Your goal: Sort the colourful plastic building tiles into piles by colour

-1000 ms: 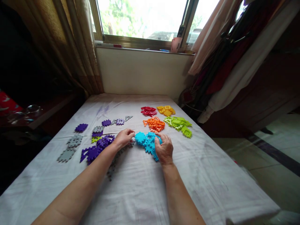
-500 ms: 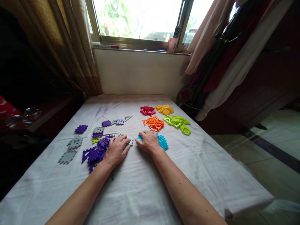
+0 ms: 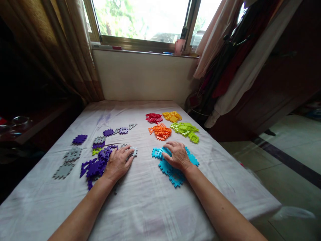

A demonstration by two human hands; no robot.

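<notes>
My left hand lies palm down with its fingers stretched over grey interlocking tiles, which it partly hides. Right beside it spreads a heap of purple notched tiles. On a group of flat sky-blue tiles rests my right hand, palm down, thumb apart from the slightly bent fingers. Part of the blue group is covered by this hand. Both hands touch the tiles without a visible grip.
Red, yellow, orange and lime-green tiles lie in separate piles at the back right. Loose grey tiles and a purple tile are at the left. A white sheet covers the table.
My right hand has shifted right, and more of the blue tiles now shows, spread toward me. My left hand stays at the grey tiles. The view has turned slightly right.
</notes>
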